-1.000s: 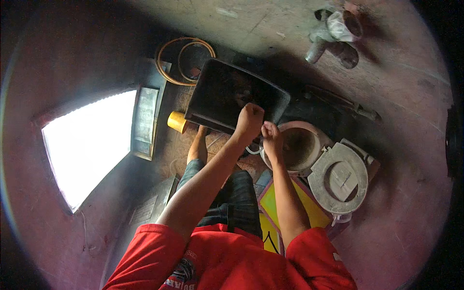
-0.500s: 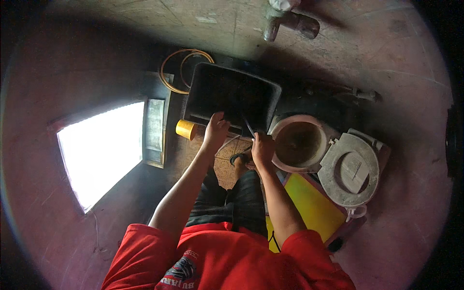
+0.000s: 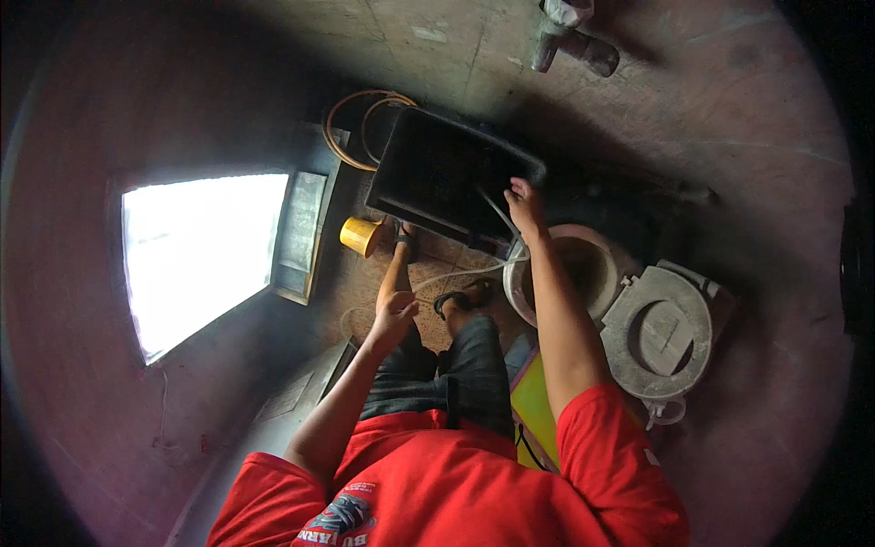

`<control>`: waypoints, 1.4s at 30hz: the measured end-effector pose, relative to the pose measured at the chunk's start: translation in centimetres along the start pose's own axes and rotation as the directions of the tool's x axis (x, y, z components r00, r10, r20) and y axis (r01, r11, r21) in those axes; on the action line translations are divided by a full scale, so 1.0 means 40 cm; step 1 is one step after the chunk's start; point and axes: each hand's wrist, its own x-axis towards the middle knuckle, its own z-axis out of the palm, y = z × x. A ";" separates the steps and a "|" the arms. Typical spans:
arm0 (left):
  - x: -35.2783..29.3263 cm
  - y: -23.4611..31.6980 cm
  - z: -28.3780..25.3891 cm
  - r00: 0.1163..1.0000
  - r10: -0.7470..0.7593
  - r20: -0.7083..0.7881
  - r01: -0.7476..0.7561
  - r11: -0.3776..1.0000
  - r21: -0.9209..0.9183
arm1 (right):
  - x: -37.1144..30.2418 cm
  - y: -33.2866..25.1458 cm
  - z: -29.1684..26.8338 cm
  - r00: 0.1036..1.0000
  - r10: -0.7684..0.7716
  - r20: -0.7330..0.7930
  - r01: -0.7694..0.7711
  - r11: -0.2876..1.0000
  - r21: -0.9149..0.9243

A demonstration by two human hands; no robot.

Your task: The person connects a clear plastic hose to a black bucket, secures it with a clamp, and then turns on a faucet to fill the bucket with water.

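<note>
My left hand (image 3: pixel 396 319) is closed in front of my thighs. A thin pale hose (image 3: pixel 467 272) runs through it, curving on both sides. To the right, the hose bends up over the near edge of a black rectangular tub (image 3: pixel 428 205) and dips inside. My right hand (image 3: pixel 525 210) reaches over the tub's right end, its fingers partly bent and apart, with the hose passing beside the wrist. The tub's inside is too dark to make out.
A yellow cup (image 3: pixel 362 237) stands left of my sandalled foot. Right of the tub is a toilet bowl (image 3: pixel 547 237), beside it a toilet seat (image 3: pixel 661 333). An orange hose coil (image 3: pixel 335 137) hangs behind the tub. A bright window (image 3: pixel 205 260) fills the left. A yellow panel (image 3: pixel 536 410) leans near my right leg.
My left hand has come back from the tub's near edge toward my body. The right hand has moved away from me, up and rightward. More hose now shows over the floor.
</note>
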 end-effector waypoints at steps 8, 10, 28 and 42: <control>0.002 0.052 0.041 0.998 0.058 0.005 -0.058 0.981 0.186 | -0.311 0.212 -0.146 0.990 0.139 0.017 -0.135 0.982 -0.133; 0.108 -0.016 0.120 0.993 0.118 0.030 -0.115 0.989 -0.087 | -0.354 0.094 -0.099 0.976 0.218 -0.022 -0.215 0.931 -0.295; 0.362 0.111 0.280 0.797 0.593 -0.115 -0.423 0.683 0.596 | -0.311 0.069 -0.037 0.985 -0.139 0.104 0.173 0.762 -0.623; 0.047 0.056 -0.256 0.767 0.641 -0.011 -0.433 0.530 0.729 | -0.151 -0.649 -0.291 0.800 -0.526 -0.288 0.354 0.802 -0.481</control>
